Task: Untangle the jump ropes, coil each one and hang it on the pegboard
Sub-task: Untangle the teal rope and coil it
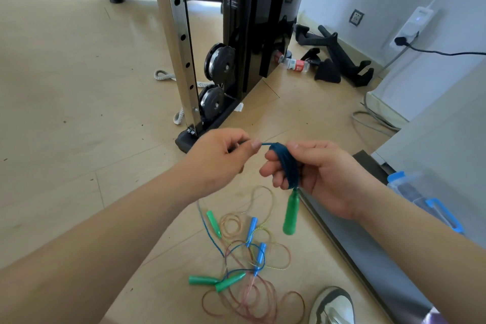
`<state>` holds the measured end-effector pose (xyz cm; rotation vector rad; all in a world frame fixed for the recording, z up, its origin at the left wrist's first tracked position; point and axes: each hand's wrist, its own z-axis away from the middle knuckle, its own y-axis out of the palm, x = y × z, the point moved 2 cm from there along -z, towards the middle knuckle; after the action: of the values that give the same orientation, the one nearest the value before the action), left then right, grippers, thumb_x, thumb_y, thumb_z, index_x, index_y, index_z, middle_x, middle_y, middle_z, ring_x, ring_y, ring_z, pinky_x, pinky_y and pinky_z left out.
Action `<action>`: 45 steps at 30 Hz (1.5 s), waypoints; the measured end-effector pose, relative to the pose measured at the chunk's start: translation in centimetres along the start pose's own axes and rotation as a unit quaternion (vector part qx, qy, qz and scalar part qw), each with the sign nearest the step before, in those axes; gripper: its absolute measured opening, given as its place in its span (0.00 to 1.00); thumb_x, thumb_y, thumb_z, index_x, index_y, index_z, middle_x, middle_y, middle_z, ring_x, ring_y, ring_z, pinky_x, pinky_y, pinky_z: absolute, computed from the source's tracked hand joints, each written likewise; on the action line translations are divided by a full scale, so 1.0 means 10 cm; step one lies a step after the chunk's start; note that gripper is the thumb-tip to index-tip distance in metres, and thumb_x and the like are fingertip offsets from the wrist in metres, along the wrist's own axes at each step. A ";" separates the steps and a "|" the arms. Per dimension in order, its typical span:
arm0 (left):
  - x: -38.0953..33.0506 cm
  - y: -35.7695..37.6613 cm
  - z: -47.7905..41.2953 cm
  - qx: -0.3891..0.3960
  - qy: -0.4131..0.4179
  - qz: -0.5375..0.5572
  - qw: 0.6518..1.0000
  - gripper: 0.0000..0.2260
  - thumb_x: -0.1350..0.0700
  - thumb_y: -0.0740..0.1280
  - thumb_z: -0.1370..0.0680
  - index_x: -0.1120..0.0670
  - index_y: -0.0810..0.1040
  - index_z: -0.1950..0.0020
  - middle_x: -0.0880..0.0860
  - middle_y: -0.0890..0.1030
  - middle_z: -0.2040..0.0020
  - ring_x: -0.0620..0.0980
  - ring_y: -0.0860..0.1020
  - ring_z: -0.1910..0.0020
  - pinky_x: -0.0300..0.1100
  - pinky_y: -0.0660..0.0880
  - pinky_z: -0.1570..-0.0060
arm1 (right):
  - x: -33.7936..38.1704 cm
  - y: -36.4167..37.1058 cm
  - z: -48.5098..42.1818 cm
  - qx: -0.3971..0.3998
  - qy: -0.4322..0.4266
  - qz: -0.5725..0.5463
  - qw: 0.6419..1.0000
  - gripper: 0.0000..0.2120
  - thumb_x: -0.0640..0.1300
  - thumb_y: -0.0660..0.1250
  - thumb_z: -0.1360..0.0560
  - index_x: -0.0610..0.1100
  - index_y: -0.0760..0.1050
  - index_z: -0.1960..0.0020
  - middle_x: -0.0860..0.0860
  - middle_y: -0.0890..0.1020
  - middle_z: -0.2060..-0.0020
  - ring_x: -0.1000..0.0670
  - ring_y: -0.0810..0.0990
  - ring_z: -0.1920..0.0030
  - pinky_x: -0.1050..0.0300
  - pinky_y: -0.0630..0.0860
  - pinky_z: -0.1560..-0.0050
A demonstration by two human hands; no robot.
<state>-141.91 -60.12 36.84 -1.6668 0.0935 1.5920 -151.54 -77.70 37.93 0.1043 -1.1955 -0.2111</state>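
Green handles (289,216): four counted, three lying left of the shoe (332,308). Blue handles (252,229): two, also left of it.

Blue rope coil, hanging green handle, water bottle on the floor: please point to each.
Blue rope coil (285,166): head view, its windings.
Hanging green handle (290,214): head view, mid body.
Water bottle (295,63): head view, its label.

Ropes (247,258) on floor (79,87), box (410,187) maybe right
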 end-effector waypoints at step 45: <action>-0.14 -0.07 0.09 -0.041 0.096 -0.033 0.994 0.07 0.48 0.71 0.21 0.49 0.81 0.56 0.53 0.80 0.65 0.43 0.73 0.70 0.41 0.72 0.67 | -0.10 -0.02 -0.06 -0.028 -0.019 0.134 0.990 0.14 0.38 0.60 0.16 0.32 0.82 0.46 0.36 0.87 0.54 0.43 0.82 0.61 0.54 0.79 0.60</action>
<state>-142.52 -59.74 38.47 -1.8655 0.0709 1.4012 -151.35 -77.66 36.78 -0.1104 -1.2279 -0.0115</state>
